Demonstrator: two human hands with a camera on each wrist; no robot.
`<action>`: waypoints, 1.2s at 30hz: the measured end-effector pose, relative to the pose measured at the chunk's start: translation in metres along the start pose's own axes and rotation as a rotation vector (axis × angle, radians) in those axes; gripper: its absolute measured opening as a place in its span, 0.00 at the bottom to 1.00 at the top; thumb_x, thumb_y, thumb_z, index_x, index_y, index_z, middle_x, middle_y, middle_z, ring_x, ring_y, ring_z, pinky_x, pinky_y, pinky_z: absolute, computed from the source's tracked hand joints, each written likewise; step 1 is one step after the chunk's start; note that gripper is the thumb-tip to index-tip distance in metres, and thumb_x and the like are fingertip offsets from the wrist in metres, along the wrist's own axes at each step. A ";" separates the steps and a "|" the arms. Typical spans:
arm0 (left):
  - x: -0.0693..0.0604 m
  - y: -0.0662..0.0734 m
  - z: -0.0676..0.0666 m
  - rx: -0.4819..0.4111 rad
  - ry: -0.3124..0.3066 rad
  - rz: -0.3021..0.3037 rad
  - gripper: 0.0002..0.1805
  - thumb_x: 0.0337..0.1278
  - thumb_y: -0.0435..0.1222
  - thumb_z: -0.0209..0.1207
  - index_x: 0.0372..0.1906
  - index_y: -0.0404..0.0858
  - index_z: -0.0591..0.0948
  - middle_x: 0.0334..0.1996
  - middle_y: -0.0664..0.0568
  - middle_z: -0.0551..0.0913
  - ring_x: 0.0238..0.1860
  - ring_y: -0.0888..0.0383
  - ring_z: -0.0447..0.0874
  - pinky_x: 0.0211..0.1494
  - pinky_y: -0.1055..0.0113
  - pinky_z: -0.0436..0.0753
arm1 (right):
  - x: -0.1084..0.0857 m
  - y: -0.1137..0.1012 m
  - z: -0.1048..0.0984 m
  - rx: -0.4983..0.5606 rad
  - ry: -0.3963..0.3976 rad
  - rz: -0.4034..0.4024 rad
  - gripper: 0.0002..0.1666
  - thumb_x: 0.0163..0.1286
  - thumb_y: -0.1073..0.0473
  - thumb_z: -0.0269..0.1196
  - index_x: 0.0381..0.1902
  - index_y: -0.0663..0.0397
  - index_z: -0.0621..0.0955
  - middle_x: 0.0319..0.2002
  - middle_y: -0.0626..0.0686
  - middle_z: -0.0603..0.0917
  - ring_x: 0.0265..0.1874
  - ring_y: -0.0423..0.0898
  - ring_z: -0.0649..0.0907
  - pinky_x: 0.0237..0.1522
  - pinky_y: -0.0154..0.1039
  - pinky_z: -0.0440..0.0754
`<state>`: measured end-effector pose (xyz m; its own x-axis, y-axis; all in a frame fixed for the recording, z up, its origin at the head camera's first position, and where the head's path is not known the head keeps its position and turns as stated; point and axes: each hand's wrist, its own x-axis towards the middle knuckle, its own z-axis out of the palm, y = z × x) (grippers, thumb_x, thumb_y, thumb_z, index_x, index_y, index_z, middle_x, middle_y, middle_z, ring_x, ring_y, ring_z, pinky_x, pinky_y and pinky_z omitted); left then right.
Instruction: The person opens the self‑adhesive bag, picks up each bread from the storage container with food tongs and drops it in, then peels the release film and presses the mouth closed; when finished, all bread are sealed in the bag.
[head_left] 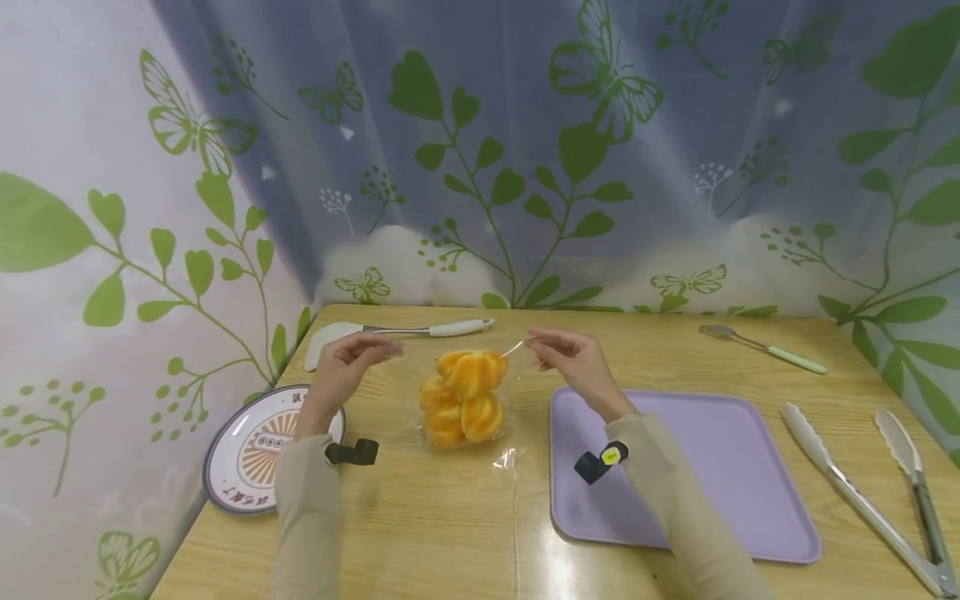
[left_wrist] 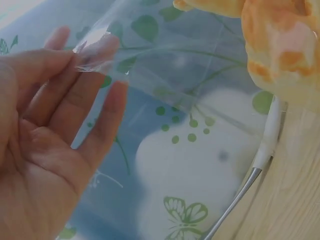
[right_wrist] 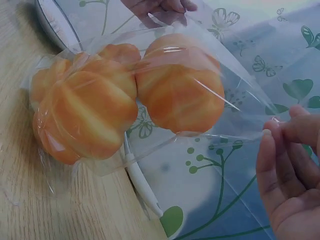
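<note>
A clear plastic bag (right_wrist: 242, 117) holds several orange-yellow bread rolls (head_left: 480, 417) with ridged tops. The left hand (head_left: 341, 371) pinches the bag's upper left corner between thumb and fingertips; the left wrist view shows the film bunched there. At the opposite upper corner, the right hand (head_left: 577, 362) pinches the film with thumb and forefinger. Between the two hands the bag hangs spread, the rolls sitting low in it. Whether the bag's bottom touches the table cannot be made out.
A patterned plate (head_left: 225, 467) lies left, under the left forearm. Behind the bag is a white-handled spatula (head_left: 457, 327). To the right are a lilac tray (head_left: 720, 467), beneath the right forearm, metal tongs (head_left: 862, 500) and a green-handled utensil (head_left: 795, 358). A printed curtain (head_left: 487, 208) borders the wooden table (head_left: 420, 533).
</note>
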<state>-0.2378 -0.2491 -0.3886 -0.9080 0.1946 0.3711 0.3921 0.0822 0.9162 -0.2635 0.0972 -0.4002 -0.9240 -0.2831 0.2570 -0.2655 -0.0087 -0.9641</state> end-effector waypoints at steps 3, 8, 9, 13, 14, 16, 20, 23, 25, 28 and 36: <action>0.002 0.000 -0.001 0.042 0.009 -0.009 0.11 0.70 0.31 0.53 0.37 0.46 0.83 0.38 0.68 0.87 0.42 0.70 0.86 0.51 0.75 0.82 | 0.000 0.002 -0.001 -0.013 0.004 -0.011 0.15 0.69 0.71 0.58 0.50 0.77 0.79 0.37 0.35 0.87 0.30 0.34 0.83 0.39 0.28 0.84; 0.004 -0.004 0.000 0.085 -0.010 0.006 0.08 0.69 0.24 0.49 0.35 0.30 0.78 0.38 0.67 0.87 0.41 0.71 0.86 0.53 0.77 0.81 | 0.000 0.001 -0.002 -0.159 0.017 -0.040 0.10 0.67 0.72 0.57 0.42 0.71 0.84 0.45 0.57 0.87 0.32 0.35 0.83 0.41 0.30 0.84; 0.004 -0.004 0.001 0.097 -0.013 0.006 0.07 0.69 0.23 0.48 0.36 0.27 0.77 0.38 0.67 0.86 0.41 0.71 0.86 0.53 0.77 0.81 | 0.000 0.001 -0.002 -0.202 0.018 -0.050 0.10 0.67 0.72 0.57 0.41 0.68 0.85 0.47 0.60 0.86 0.33 0.36 0.83 0.41 0.30 0.84; 0.005 -0.005 0.006 0.140 0.015 -0.012 0.07 0.70 0.24 0.47 0.38 0.23 0.74 0.36 0.69 0.84 0.38 0.73 0.84 0.50 0.78 0.81 | 0.000 0.002 -0.002 -0.353 0.017 -0.149 0.10 0.68 0.72 0.58 0.39 0.62 0.86 0.46 0.61 0.86 0.38 0.42 0.84 0.41 0.30 0.83; 0.005 -0.004 0.008 0.137 0.035 -0.019 0.07 0.70 0.25 0.46 0.38 0.22 0.73 0.35 0.69 0.83 0.38 0.73 0.83 0.49 0.78 0.81 | 0.000 0.002 -0.001 -0.385 0.013 -0.190 0.10 0.68 0.72 0.58 0.39 0.62 0.86 0.46 0.61 0.87 0.39 0.45 0.84 0.41 0.30 0.83; 0.005 -0.004 0.011 0.134 0.077 -0.026 0.09 0.70 0.26 0.45 0.38 0.22 0.73 0.33 0.70 0.83 0.37 0.73 0.82 0.49 0.77 0.80 | 0.000 0.004 -0.001 -0.425 0.007 -0.266 0.09 0.67 0.73 0.58 0.39 0.63 0.86 0.45 0.61 0.87 0.40 0.51 0.85 0.41 0.30 0.83; 0.006 -0.003 0.017 0.098 0.178 -0.032 0.13 0.68 0.28 0.41 0.36 0.21 0.73 0.31 0.67 0.80 0.38 0.70 0.80 0.49 0.77 0.79 | -0.001 0.007 -0.001 -0.458 0.005 -0.325 0.10 0.68 0.73 0.58 0.39 0.62 0.85 0.46 0.61 0.86 0.38 0.57 0.85 0.38 0.30 0.83; 0.006 -0.002 0.022 0.125 0.229 -0.042 0.10 0.68 0.31 0.48 0.33 0.27 0.75 0.27 0.65 0.79 0.30 0.70 0.76 0.39 0.79 0.76 | -0.002 0.006 -0.001 -0.458 0.004 -0.305 0.11 0.69 0.72 0.55 0.39 0.63 0.85 0.47 0.61 0.86 0.39 0.57 0.85 0.38 0.30 0.83; 0.005 -0.003 0.025 0.130 0.243 -0.048 0.09 0.66 0.33 0.57 0.31 0.32 0.75 0.25 0.66 0.81 0.28 0.72 0.78 0.36 0.79 0.77 | -0.003 0.004 -0.001 -0.453 0.003 -0.268 0.11 0.71 0.70 0.54 0.40 0.63 0.84 0.48 0.60 0.86 0.42 0.56 0.85 0.40 0.32 0.82; 0.004 -0.004 0.031 0.069 0.247 -0.047 0.12 0.56 0.31 0.67 0.30 0.37 0.73 0.24 0.68 0.85 0.29 0.71 0.84 0.35 0.79 0.81 | -0.005 -0.002 0.004 -0.429 0.017 -0.178 0.09 0.71 0.64 0.57 0.42 0.60 0.83 0.48 0.58 0.85 0.45 0.55 0.82 0.48 0.40 0.80; 0.002 -0.007 0.044 -0.106 0.278 0.127 0.12 0.54 0.23 0.64 0.36 0.42 0.76 0.32 0.65 0.89 0.35 0.66 0.88 0.44 0.75 0.84 | 0.005 -0.027 0.040 -0.647 -0.010 -0.034 0.35 0.55 0.38 0.71 0.57 0.48 0.79 0.56 0.54 0.81 0.60 0.58 0.73 0.62 0.59 0.68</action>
<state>-0.2358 -0.2062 -0.4008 -0.8643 -0.0789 0.4968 0.5003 -0.0309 0.8653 -0.2502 0.0576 -0.3759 -0.9103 -0.3017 0.2835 -0.4099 0.5608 -0.7193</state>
